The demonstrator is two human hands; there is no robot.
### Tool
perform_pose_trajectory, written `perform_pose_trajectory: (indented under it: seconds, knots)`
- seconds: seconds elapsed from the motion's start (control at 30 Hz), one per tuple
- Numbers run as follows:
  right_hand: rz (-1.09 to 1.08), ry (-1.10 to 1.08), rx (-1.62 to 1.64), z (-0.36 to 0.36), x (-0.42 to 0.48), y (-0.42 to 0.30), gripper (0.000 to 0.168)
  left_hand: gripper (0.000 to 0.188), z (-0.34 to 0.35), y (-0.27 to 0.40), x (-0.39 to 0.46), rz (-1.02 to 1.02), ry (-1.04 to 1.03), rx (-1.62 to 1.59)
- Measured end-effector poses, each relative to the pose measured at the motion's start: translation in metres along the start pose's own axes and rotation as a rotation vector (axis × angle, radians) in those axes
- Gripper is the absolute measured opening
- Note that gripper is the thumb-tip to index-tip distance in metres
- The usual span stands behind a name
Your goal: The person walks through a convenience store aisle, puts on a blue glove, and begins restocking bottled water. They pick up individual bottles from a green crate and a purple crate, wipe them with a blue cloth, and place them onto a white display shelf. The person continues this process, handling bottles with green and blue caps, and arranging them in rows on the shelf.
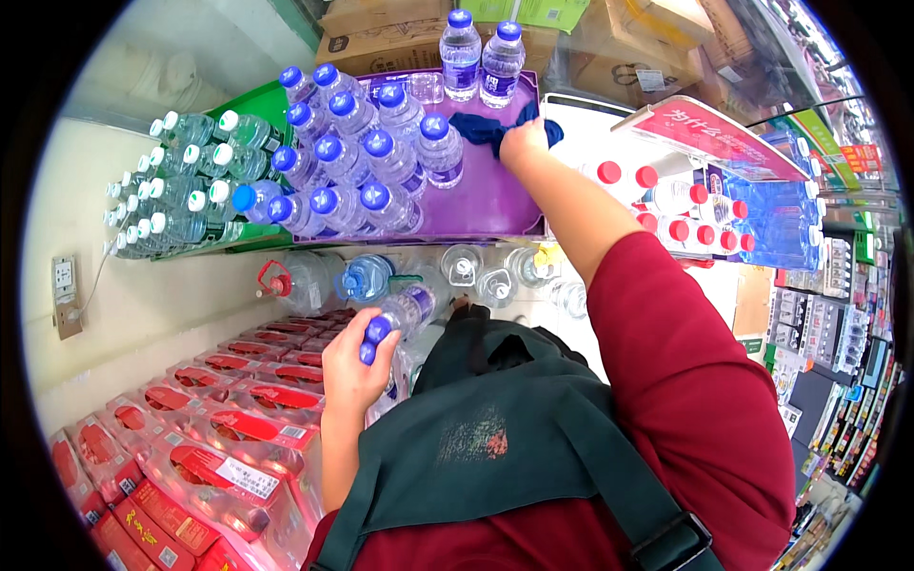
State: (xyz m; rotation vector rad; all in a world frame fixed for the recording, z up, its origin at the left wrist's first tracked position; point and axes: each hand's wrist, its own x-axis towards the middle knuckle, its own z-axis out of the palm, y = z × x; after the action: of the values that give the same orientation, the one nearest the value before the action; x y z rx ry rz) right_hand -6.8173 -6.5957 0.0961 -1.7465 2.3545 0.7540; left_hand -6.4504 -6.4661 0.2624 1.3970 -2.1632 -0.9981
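My right hand [525, 146] grips a dark blue cloth [477, 131] and presses it on the bare right part of a purple display shelf [493, 200]. Lower and to the left, my left hand [357, 367] holds clear water bottles [415, 303] by their necks; two blue-purple caps show between its fingers, and one bottle body is mostly hidden. A cluster of matching upright bottles [343, 160] fills the shelf's left part. Two more bottles [460, 61] stand at its back edge, beside one that lies on its side [421, 87].
White-capped bottles [193, 160] crowd a green shelf on the left; red-capped bottles [675, 196] stand on the right under a red sign [721, 139]. Large empty-looking jugs [460, 265] sit on the floor below. Red shrink-wrapped packs [235, 421] are stacked at lower left, cartons [385, 43] behind.
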Motion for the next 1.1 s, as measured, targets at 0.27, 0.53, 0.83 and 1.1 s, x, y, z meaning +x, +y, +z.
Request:
perform_pose_trajectory:
  seconds: [0.27, 0.53, 0.83, 1.1]
  knots:
    - [-0.253, -0.303, 0.132, -0.007, -0.102, -0.037, 0.026, 0.031, 0.0, 0.015, -0.005, 0.053, 0.055, -0.037]
    - [-0.393, 0.067, 0.809, 0.017, -0.109, -0.045, 0.033, 0.03, -0.006, 0.028, -0.02, 0.075, 0.043, 0.019]
    - [-0.326, 0.109, 0.828, 0.009, -0.24, 0.046, 0.027, 0.03, -0.015, 0.06, 0.001, 0.15, 0.066, 0.095]
    - [0.094, -0.258, 1.634, 0.125, -0.328, 0.083, 0.022, 0.028, -0.001, 0.083, 0.02, 0.222, 0.01, 0.043]
